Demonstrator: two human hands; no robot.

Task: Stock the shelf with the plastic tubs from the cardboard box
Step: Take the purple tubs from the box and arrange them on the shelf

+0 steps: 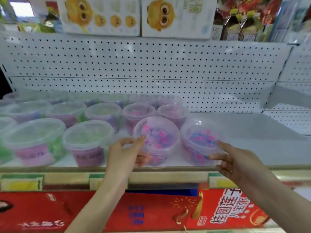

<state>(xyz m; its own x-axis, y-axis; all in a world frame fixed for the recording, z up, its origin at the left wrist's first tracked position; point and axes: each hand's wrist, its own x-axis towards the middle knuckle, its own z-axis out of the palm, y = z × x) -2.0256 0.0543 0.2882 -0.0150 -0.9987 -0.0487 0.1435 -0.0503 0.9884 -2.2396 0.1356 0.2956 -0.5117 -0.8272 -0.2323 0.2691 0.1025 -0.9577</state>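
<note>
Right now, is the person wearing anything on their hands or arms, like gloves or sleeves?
Nothing at all. The left hand and right hand are bare: no gloves, rings or bracelets show. The left forearm and right forearm are bare too, with no sleeves or watch as far as the picture reaches. It is blurry, so tiny things could hide.

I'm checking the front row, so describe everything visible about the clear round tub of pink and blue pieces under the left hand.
The clear round plastic tub has a clear lid and holds small pink, blue and purple pieces. It stands upright near the front edge of the white metal shelf. The left hand grips it, thumb on the lid rim, fingers round the wall. A second clear tub stands close on its right; whether they touch is unclear.
</note>
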